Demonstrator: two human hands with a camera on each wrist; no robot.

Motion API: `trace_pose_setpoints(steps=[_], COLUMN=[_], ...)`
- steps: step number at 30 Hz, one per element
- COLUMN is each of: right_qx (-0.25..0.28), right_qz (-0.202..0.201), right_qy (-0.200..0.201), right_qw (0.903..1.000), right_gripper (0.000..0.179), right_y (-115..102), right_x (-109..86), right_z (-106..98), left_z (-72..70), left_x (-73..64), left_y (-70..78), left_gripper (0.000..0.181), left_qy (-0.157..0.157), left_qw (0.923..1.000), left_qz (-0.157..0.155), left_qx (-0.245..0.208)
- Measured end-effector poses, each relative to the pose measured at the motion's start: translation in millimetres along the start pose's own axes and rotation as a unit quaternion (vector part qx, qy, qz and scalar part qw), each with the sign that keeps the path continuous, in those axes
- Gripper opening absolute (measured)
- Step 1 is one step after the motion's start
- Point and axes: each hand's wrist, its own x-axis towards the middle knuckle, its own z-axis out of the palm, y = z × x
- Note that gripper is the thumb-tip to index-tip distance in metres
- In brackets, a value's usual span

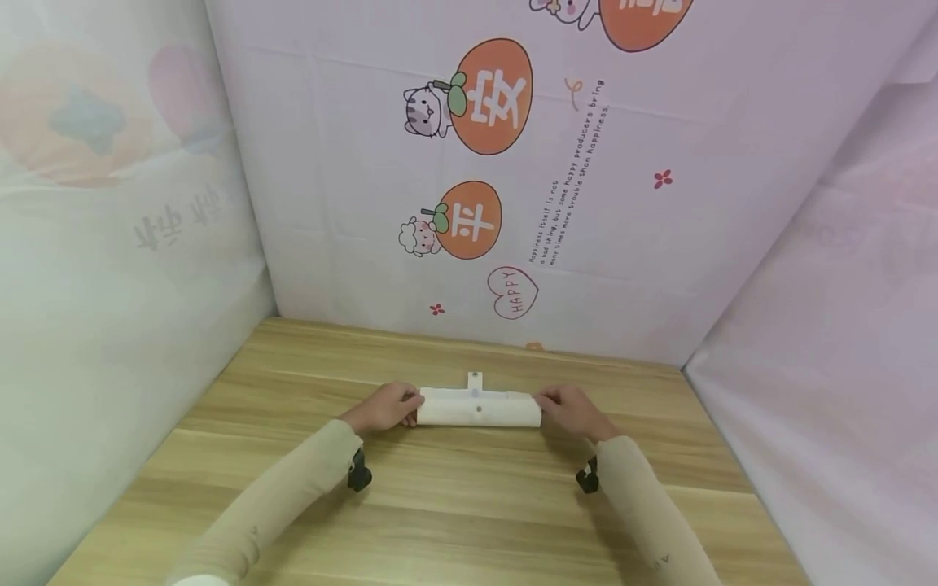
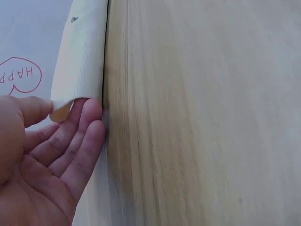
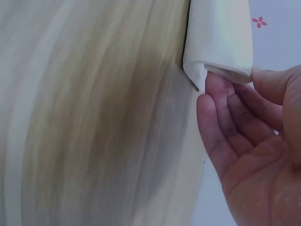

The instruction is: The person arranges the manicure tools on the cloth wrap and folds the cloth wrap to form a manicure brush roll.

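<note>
A white ribbed-fabric roll [image 1: 447,413] lies crosswise on the wooden table, with a small metal snap [image 1: 479,409] in the middle of its side. From its far edge a short tab [image 1: 475,379] with another snap sticks out. My left hand [image 1: 387,405] pinches the left end, thumb on the outside and some fingertips tucked under the edge, as the left wrist view shows. At the other end my right hand [image 1: 577,411] grips the roll [image 3: 221,37] likewise. Its open end appears curled in layers in the right wrist view; what lies inside is hidden.
The wood-grain table [image 1: 454,505] reaches a white printed sheet [image 1: 352,203] hanging behind it. Pale sheets also hang at the left [image 1: 117,325] and right [image 1: 843,325]. Dark wrist-worn devices [image 1: 359,472] hang below both sleeves.
</note>
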Motion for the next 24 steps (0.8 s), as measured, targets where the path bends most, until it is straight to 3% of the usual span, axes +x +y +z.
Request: trace_pose_setpoints(steps=[5, 11, 15, 18, 22, 24], right_qx=[0.036, 0.029, 0.010, -0.016, -0.051, -0.070], right_qz=[0.063, 0.096, 0.109, 0.110, 0.099, 0.095], right_qy=[0.017, 0.030, 0.044, 0.058, 0.073, 0.081], right_qw=[0.9972, 0.9945, 0.9930, 0.9922, 0.9910, 0.9897], right_gripper=[0.028, 0.028, 0.027, 0.027, 0.026, 0.025], right_y=[0.2, -1.1, -3.3, -2.1, -1.4, -3.8], right_x=[5.0, 10.6, 12.5, 14.3, 17.2, 18.6], right_z=[5.6, 14.4, 18.2, 20.0, 20.5, 19.6], left_z=[4.5, 7.9, 9.5, 10.2, 8.4, 7.5], left_x=[6.8, 11.3, 13.5, 15.1, 13.1, 11.6], left_y=[0.7, -0.6, -2.3, -2.8, 1.3, 2.7], left_gripper=[0.030, 0.024, 0.017, 0.021, 0.034, 0.039], left_qy=[0.026, 0.048, 0.073, 0.080, 0.053, 0.037], left_qw=[0.9982, 0.9962, 0.9909, 0.9862, 0.9856, 0.9863], left_qz=[-0.052, -0.062, -0.042, -0.009, 0.032, 0.038], left_qx=[-0.011, 0.039, 0.104, 0.145, 0.157, 0.156])
